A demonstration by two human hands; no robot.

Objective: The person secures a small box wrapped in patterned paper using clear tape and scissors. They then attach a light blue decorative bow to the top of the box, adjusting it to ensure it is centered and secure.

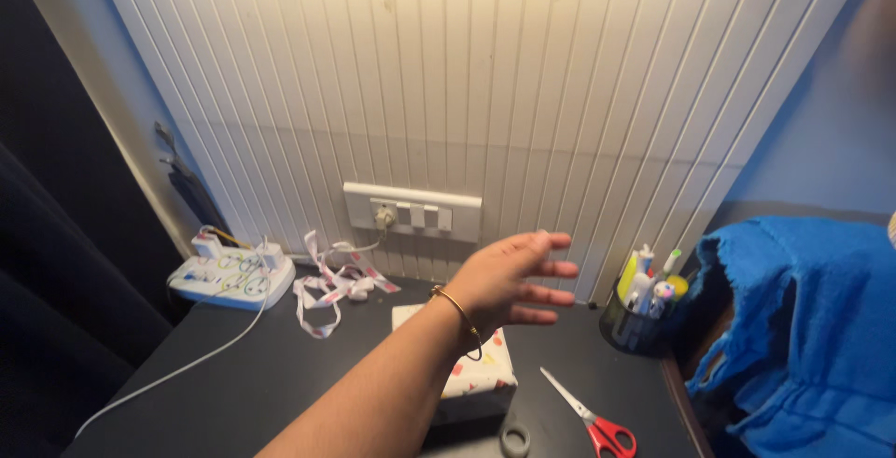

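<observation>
My left hand (504, 281) is raised over the dark desk (280, 374), fingers spread and pointing right, holding nothing. A thin gold bangle (457, 313) circles its wrist. Right under the forearm sits a small box wrapped in white patterned paper (481, 374). Scissors with red handles (593, 421) lie to the box's right, and a small grey tape roll (514, 439) lies at the front edge. My right hand does not show.
A white patterned ribbon (331, 290) lies in a loose heap by the wall, beside a white power strip (229, 276) with a cable trailing forward. A dark pen holder (644, 318) stands at the right. Blue cloth (812, 337) hangs beyond the desk's right edge. A switch plate (411, 211) sits on the panelled wall.
</observation>
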